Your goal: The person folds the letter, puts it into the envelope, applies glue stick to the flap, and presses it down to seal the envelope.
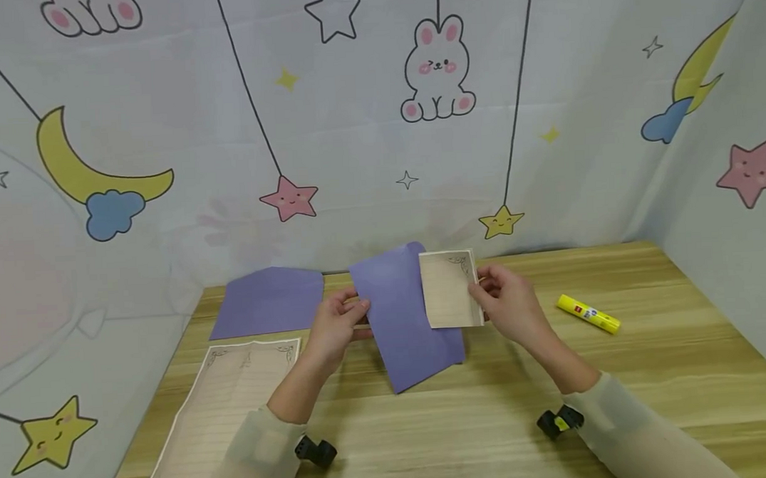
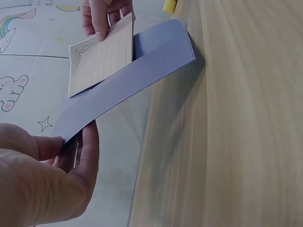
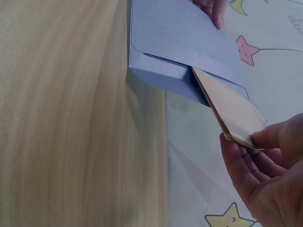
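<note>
My left hand (image 1: 339, 328) pinches a purple envelope (image 1: 396, 317) by its left edge, thumb in front and fingers behind. The envelope is held tilted over the table. At its right side, my right hand (image 1: 509, 301) pinches a folded sheet of cream lined letter paper (image 1: 451, 293) with a corner ornament. In the right wrist view, the inner end of the folded paper (image 3: 227, 101) sits in the mouth of the envelope (image 3: 182, 35), and the rest sticks out. Thumb and fingers of my right hand (image 3: 270, 175) grip its outer end.
A second purple envelope (image 1: 270, 304) lies at the back left of the wooden table (image 1: 481, 420). In front of it lies an unfolded sheet of lined letter paper (image 1: 236, 402), partly behind the left forearm. A yellow glue stick (image 1: 588, 314) lies at right. A patterned curtain (image 1: 365, 126) hangs behind.
</note>
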Action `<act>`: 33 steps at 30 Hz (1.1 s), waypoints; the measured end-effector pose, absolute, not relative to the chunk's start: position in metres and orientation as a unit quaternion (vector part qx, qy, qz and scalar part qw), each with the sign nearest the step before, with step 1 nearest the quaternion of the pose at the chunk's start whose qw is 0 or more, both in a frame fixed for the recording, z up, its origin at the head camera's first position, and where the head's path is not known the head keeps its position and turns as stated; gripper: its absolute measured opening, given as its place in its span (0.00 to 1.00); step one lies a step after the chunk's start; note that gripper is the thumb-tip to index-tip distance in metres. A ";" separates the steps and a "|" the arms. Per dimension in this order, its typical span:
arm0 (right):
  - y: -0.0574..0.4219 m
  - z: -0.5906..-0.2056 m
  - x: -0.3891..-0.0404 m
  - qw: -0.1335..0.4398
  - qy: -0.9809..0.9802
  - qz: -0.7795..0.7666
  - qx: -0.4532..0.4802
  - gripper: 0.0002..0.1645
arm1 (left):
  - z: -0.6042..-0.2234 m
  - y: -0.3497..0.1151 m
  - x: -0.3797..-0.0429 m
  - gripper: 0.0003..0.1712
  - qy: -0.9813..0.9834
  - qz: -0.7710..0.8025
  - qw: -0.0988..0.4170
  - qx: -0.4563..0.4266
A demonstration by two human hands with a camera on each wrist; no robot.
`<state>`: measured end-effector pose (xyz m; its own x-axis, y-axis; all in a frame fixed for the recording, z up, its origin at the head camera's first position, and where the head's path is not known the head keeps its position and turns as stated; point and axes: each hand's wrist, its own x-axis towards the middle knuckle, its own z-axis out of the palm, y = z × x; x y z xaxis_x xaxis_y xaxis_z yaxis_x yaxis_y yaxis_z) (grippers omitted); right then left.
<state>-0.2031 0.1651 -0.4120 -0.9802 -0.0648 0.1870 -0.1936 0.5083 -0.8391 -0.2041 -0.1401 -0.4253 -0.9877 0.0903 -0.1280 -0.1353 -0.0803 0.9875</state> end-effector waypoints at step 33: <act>0.134 -0.400 -0.182 0.194 -0.917 0.261 0.229 0.04 | -0.423 -0.129 -0.201 0.18 0.651 0.756 0.064 -0.012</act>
<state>-0.1821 0.1335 -0.3995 -0.8190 -0.3194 0.4767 -0.5226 0.7583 -0.3898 -0.2010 -0.1286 -0.4230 -0.9914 0.0816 -0.1021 -0.1130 -0.1432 0.9832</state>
